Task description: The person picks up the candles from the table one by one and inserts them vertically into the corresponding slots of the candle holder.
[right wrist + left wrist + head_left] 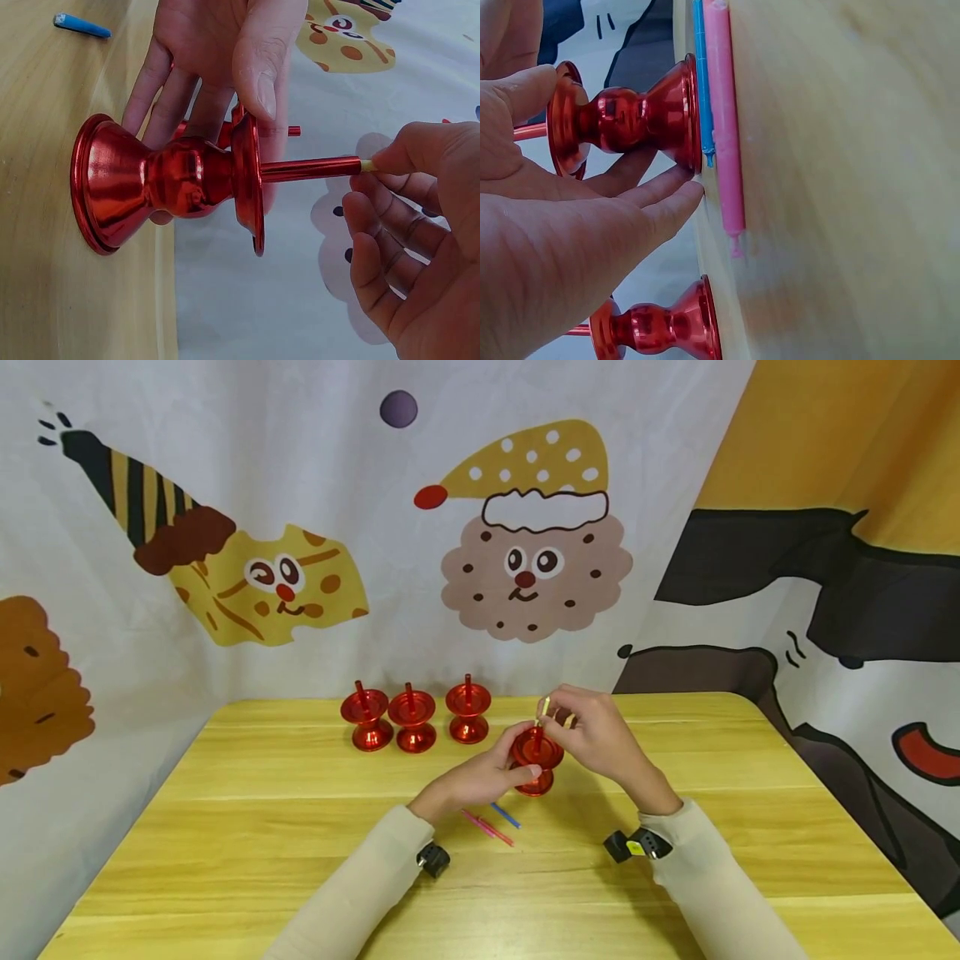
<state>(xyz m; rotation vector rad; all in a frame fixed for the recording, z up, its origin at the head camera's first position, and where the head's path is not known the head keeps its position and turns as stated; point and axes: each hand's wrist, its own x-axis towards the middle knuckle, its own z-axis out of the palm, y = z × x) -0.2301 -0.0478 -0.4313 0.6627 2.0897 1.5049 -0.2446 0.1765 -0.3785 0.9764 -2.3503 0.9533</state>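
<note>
Yellow candle (546, 704) in right hand (594, 731)

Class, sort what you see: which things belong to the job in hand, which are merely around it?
In the job:
red holder, in the left hand
yellow stick, pinched by the right hand
probably also pink stick, blue stick, three other red holders

Merely around:
printed backdrop
black wrist devices

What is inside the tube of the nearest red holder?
A yellow candle in the right grip is at the mouth of the tube. Whether any is inside can't be seen; the tube covers that.
</note>
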